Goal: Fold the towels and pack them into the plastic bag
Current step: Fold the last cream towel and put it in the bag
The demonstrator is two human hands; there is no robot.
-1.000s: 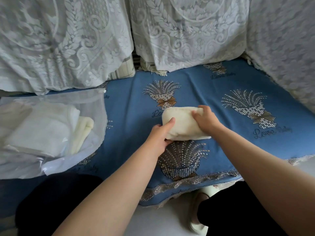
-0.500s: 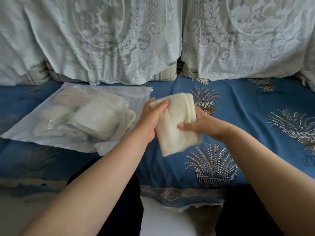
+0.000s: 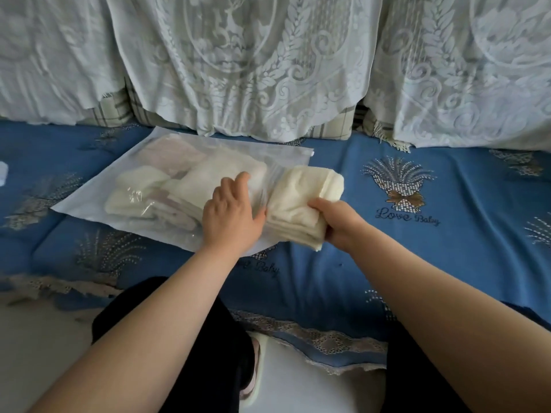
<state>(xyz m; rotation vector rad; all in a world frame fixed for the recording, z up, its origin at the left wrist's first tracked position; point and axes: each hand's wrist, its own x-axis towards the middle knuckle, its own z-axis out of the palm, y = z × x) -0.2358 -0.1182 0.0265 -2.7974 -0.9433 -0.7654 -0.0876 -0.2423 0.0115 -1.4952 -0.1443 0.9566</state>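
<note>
A clear plastic bag lies flat on the blue sofa cover, its mouth facing right. Several folded cream towels show through the plastic. My left hand is at the bag's mouth, with its fingers curled on the upper plastic layer, which wrinkles up beside it. My right hand grips a folded cream towel by its near right corner. The towel's left edge meets the bag's mouth, right next to my left thumb.
The blue patterned cover stretches to the right of the towel. White lace-draped cushions stand close behind the bag. A small white object shows at the left edge. My knees in black trousers are below the sofa's front edge.
The folded towel has travelled left from the sofa's middle to the bag's mouth. My left hand let go of the towel and took hold of the bag's edge; my right hand alone holds the towel.
</note>
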